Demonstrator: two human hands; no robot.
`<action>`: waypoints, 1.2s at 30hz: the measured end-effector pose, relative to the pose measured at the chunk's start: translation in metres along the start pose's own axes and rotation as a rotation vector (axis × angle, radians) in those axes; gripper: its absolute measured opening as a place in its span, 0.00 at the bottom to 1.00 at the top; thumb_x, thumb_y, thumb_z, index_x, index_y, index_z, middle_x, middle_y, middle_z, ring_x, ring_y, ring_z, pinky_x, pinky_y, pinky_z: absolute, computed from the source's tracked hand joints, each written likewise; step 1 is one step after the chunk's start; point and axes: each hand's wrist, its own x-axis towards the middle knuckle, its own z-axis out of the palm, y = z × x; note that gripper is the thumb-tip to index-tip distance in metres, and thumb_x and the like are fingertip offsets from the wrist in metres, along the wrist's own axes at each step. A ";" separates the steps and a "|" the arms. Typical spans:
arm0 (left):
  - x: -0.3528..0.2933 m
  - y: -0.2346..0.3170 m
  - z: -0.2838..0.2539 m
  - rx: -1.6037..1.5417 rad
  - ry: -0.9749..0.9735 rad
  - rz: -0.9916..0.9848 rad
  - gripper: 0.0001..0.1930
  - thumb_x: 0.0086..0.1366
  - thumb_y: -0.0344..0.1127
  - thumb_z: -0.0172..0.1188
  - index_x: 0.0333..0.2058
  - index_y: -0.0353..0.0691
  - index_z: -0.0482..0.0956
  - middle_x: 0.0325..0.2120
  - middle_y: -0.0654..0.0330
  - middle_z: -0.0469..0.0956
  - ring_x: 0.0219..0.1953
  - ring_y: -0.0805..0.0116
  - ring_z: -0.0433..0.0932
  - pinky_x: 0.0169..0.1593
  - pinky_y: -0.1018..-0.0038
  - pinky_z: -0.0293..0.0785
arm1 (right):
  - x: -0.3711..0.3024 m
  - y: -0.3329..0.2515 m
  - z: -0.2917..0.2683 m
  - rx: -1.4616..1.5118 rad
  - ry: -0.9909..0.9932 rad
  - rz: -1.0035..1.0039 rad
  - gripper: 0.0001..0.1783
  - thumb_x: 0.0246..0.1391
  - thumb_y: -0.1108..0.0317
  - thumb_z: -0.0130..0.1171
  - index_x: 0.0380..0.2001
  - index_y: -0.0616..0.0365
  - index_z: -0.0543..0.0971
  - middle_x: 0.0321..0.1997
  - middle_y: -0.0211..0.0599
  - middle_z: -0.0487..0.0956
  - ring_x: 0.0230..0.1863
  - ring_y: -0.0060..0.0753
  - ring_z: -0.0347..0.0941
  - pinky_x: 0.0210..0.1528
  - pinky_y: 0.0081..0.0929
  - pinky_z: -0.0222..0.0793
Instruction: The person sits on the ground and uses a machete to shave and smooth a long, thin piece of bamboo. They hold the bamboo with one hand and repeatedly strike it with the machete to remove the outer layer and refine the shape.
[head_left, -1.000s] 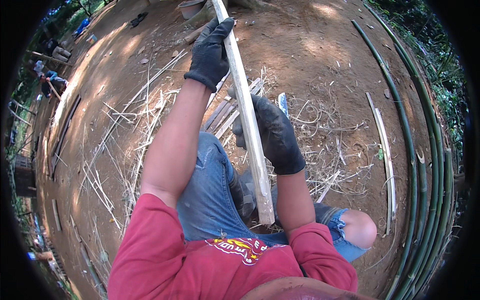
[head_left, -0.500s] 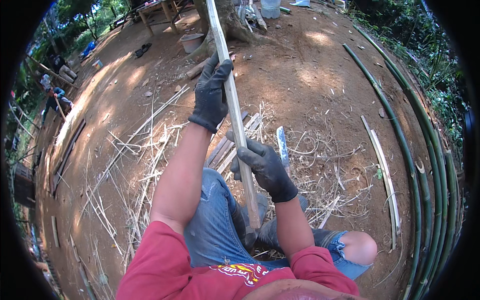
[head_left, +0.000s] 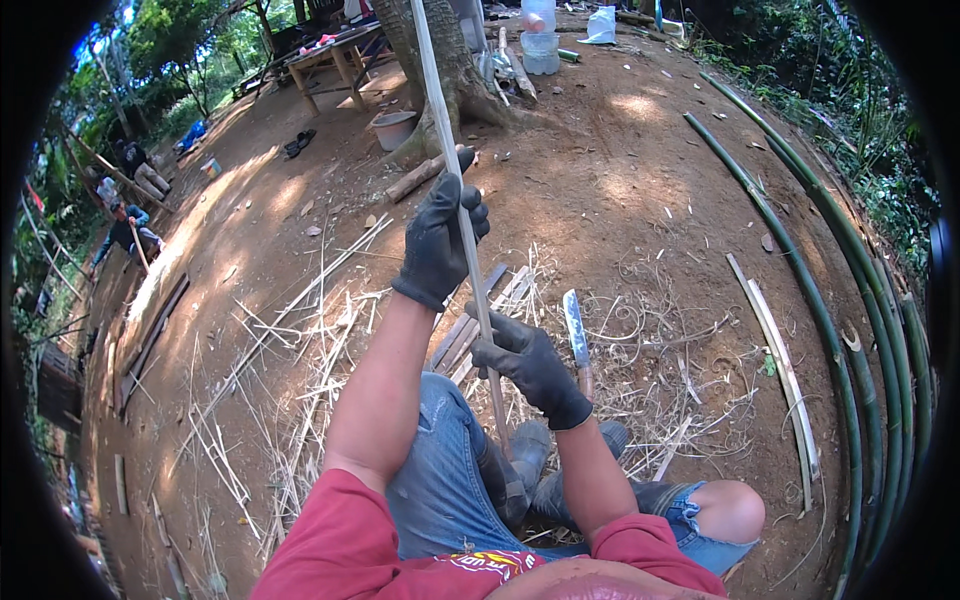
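Note:
A long, pale wood or bamboo strip (head_left: 437, 100) stands steeply in front of me, its lower end near my boots. My left hand (head_left: 438, 240), in a black glove, is wrapped round it partway up. Lower down, my gloved right hand (head_left: 532, 366) pinches the same strip between thumb and fingers. Just beyond the right hand, a machete (head_left: 575, 330) with a light blade and brownish handle lies on the ground. Several flat slats (head_left: 465, 335) lie on the ground beyond my knee, partly hidden by the strip and my hands.
Thin shavings (head_left: 680, 370) and split strips (head_left: 300, 290) litter the dirt around me. Long green bamboo poles (head_left: 800, 260) lie along the right. Ahead stand a tree (head_left: 445, 70), a bucket (head_left: 394, 130) and a bamboo table (head_left: 330, 62). Another person (head_left: 128, 235) crouches far left.
The strip has turned, so a narrower side faces me. Both hands have shifted slightly right in view and keep their hold. The whole view has tilted up a little.

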 end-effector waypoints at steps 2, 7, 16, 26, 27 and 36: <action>-0.001 0.001 -0.001 -0.098 -0.079 -0.024 0.28 0.75 0.47 0.49 0.67 0.41 0.59 0.23 0.71 0.61 0.26 0.78 0.60 0.29 0.80 0.59 | 0.002 0.002 0.001 -0.040 -0.002 -0.008 0.30 0.58 0.63 0.65 0.63 0.58 0.72 0.33 0.27 0.80 0.34 0.15 0.73 0.39 0.20 0.71; -0.002 0.005 0.006 -0.238 -0.254 -0.109 0.28 0.77 0.54 0.38 0.64 0.40 0.63 0.14 0.73 0.56 0.18 0.80 0.57 0.24 0.80 0.56 | 0.003 0.007 0.002 -0.120 -0.045 -0.010 0.27 0.54 0.62 0.69 0.56 0.60 0.77 0.34 0.30 0.82 0.34 0.18 0.75 0.39 0.23 0.72; -0.012 0.016 0.030 -0.339 -0.544 -0.197 0.32 0.75 0.62 0.32 0.54 0.42 0.74 0.08 0.75 0.60 0.11 0.81 0.59 0.18 0.78 0.55 | 0.000 -0.001 0.001 -0.359 -0.136 0.067 0.18 0.52 0.58 0.70 0.38 0.61 0.84 0.30 0.32 0.83 0.33 0.20 0.77 0.37 0.25 0.73; -0.008 0.010 0.027 -0.177 -0.511 -0.124 0.31 0.74 0.61 0.37 0.51 0.39 0.75 0.13 0.72 0.63 0.19 0.77 0.66 0.27 0.77 0.62 | 0.005 0.011 -0.021 -0.185 -0.162 0.070 0.17 0.53 0.63 0.70 0.42 0.62 0.81 0.34 0.31 0.84 0.36 0.19 0.78 0.43 0.22 0.73; -0.003 0.008 0.018 -0.116 -0.466 -0.088 0.30 0.74 0.61 0.38 0.51 0.39 0.74 0.16 0.71 0.65 0.21 0.76 0.67 0.29 0.77 0.64 | 0.009 0.025 -0.031 -0.151 -0.160 0.064 0.17 0.55 0.65 0.68 0.45 0.63 0.81 0.36 0.32 0.84 0.39 0.20 0.78 0.45 0.23 0.74; 0.034 0.074 0.025 0.313 -0.019 0.328 0.28 0.74 0.54 0.48 0.57 0.32 0.68 0.26 0.65 0.71 0.29 0.75 0.71 0.34 0.78 0.72 | 0.011 0.107 -0.106 -0.432 -0.149 0.204 0.24 0.57 0.58 0.66 0.54 0.58 0.80 0.45 0.37 0.85 0.46 0.26 0.79 0.51 0.30 0.73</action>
